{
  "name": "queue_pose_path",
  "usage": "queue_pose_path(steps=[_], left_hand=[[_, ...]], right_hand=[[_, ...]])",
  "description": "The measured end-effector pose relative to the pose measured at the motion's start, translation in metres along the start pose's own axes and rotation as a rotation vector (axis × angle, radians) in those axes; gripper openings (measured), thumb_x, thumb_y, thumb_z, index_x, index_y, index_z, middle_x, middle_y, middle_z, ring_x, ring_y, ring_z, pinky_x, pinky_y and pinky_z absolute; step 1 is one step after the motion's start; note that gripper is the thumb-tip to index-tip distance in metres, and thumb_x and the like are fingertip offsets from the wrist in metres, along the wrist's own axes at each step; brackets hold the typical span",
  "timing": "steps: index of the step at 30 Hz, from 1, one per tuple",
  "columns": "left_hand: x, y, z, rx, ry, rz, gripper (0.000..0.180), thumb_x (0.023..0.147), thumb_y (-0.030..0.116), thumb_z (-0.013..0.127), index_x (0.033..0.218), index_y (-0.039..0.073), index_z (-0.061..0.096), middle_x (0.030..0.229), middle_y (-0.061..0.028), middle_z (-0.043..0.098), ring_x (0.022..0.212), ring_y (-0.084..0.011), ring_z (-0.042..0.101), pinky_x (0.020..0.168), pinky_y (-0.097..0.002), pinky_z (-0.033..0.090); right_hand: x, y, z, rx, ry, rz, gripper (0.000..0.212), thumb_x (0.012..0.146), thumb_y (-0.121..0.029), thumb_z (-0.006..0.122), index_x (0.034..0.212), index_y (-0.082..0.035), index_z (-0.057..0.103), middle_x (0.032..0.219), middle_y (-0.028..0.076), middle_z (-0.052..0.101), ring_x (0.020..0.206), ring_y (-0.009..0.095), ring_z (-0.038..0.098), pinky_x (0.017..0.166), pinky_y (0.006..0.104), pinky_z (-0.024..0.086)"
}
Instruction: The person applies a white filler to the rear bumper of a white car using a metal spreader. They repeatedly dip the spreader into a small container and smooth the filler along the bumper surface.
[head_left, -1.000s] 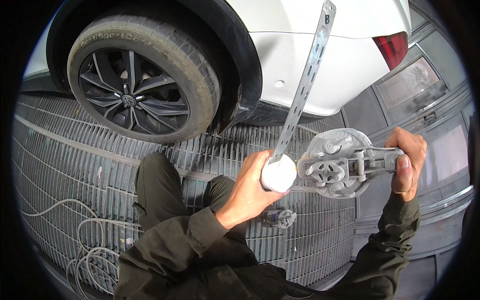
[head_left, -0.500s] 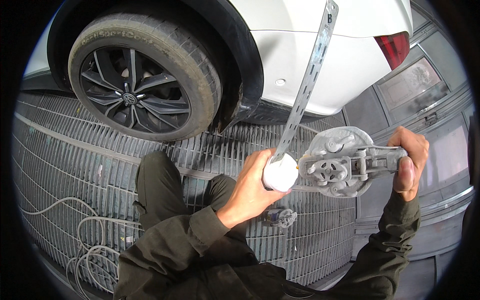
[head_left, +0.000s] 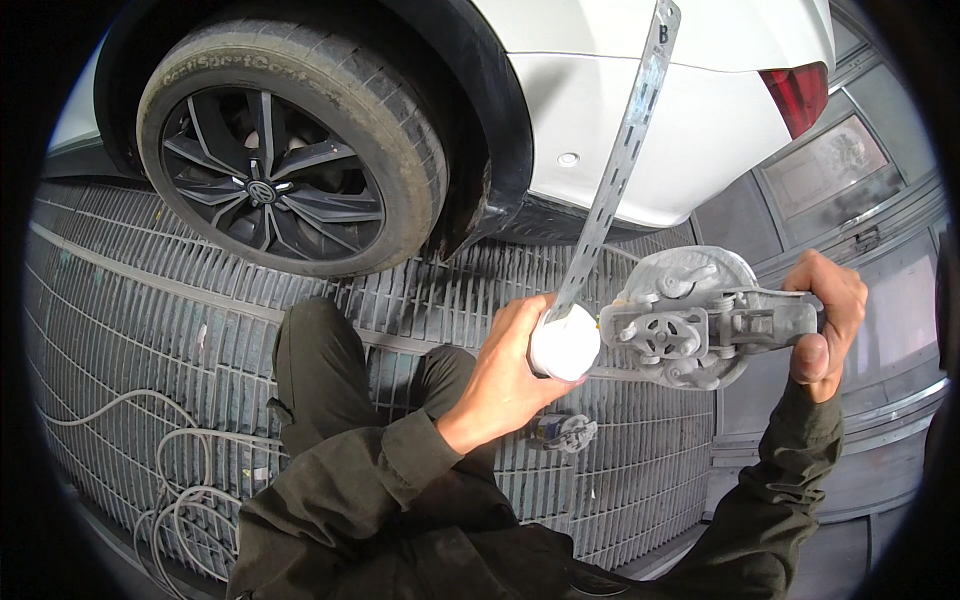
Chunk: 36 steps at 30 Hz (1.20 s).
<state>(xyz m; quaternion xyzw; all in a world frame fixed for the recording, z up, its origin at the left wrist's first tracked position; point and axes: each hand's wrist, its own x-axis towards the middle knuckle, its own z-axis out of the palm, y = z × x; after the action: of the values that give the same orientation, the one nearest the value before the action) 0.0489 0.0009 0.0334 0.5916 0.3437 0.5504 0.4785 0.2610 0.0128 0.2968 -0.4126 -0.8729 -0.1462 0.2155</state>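
Note:
My left hand (head_left: 510, 375) is wrapped round a cup (head_left: 565, 345) whose round top shows white. A long slotted metal mixing stick (head_left: 615, 175) stands out of the cup, leaning up and to the right. On the right, my right hand (head_left: 832, 315) grips the handle of a grey, paint-crusted mixing lid (head_left: 690, 320) with wing clamps and a small spoked wheel. The lid is held tilted, its left end close beside the cup's rim. Whether a can sits beneath the lid is hidden.
A white car (head_left: 600, 110) stands ahead, its black-rimmed wheel (head_left: 270, 190) at the left. Metal floor grating (head_left: 390, 310) runs under me. A small can (head_left: 562, 432) sits on it below the cup. Pale hoses (head_left: 190, 480) coil at the lower left. Grey panelled doors (head_left: 830, 180) line the right.
The lid and my right hand have moved slightly to the right. My left hand keeps its hold on the cup, and the car has shifted a little in the view.

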Motion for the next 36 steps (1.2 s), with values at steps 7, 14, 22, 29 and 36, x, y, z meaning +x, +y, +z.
queue_pose_path(steps=[7, 14, 22, 29, 36], left_hand=[[0.000, -0.003, 0.000, 0.015, 0.007, 0.001, 0.080, 0.071, 0.009, 0.093, 0.137, 0.002, 0.048, 0.129, -0.0123, 0.057, 0.122, -0.0233, 0.058, 0.104, -0.0358, 0.047], [0.000, -0.008, 0.002, -0.001, 0.005, -0.021, 0.081, 0.071, 0.008, 0.092, 0.138, 0.002, 0.047, 0.129, -0.0123, 0.057, 0.123, -0.0225, 0.057, 0.105, -0.0359, 0.047], [0.000, -0.021, 0.008, -0.045, -0.011, -0.067, 0.081, 0.070, 0.005, 0.092, 0.138, 0.003, 0.047, 0.128, -0.0102, 0.057, 0.122, -0.0206, 0.058, 0.105, -0.0354, 0.047], [0.002, -0.049, 0.011, -0.006, -0.009, -0.075, 0.083, 0.070, 0.005, 0.092, 0.139, 0.002, 0.046, 0.127, -0.0086, 0.057, 0.122, -0.0194, 0.057, 0.104, -0.0349, 0.047], [-0.031, -0.056, -0.042, 0.067, -0.026, -0.076, 0.088, 0.068, 0.007, 0.095, 0.141, 0.003, 0.045, 0.128, -0.0081, 0.056, 0.120, -0.0189, 0.057, 0.104, -0.0350, 0.047]], right_hand=[[-0.001, -0.001, 0.000, -0.010, 0.025, 0.030, 0.084, 0.082, -0.084, 0.051, 0.063, -0.002, 0.048, 0.057, 0.004, 0.043, 0.046, 0.017, 0.046, 0.045, 0.0305, 0.031], [-0.003, 0.000, 0.000, -0.013, 0.035, 0.046, 0.085, 0.081, -0.086, 0.048, 0.063, -0.002, 0.046, 0.057, 0.003, 0.041, 0.046, 0.017, 0.043, 0.046, 0.0312, 0.028], [-0.014, 0.010, 0.004, 0.002, 0.061, 0.092, 0.086, 0.082, -0.086, 0.045, 0.064, -0.003, 0.045, 0.057, 0.003, 0.040, 0.047, 0.016, 0.042, 0.046, 0.0315, 0.026], [-0.058, 0.051, 0.019, 0.212, 0.125, 0.349, 0.084, 0.086, -0.084, 0.042, 0.065, -0.002, 0.046, 0.059, -0.001, 0.040, 0.055, 0.010, 0.037, 0.051, 0.0304, 0.022], [-0.185, 0.091, 0.134, 0.780, 0.079, 1.087, 0.049, 0.100, -0.051, 0.056, 0.081, -0.007, 0.069, 0.064, 0.003, 0.063, 0.050, 0.010, 0.056, 0.047, 0.0253, 0.041]])
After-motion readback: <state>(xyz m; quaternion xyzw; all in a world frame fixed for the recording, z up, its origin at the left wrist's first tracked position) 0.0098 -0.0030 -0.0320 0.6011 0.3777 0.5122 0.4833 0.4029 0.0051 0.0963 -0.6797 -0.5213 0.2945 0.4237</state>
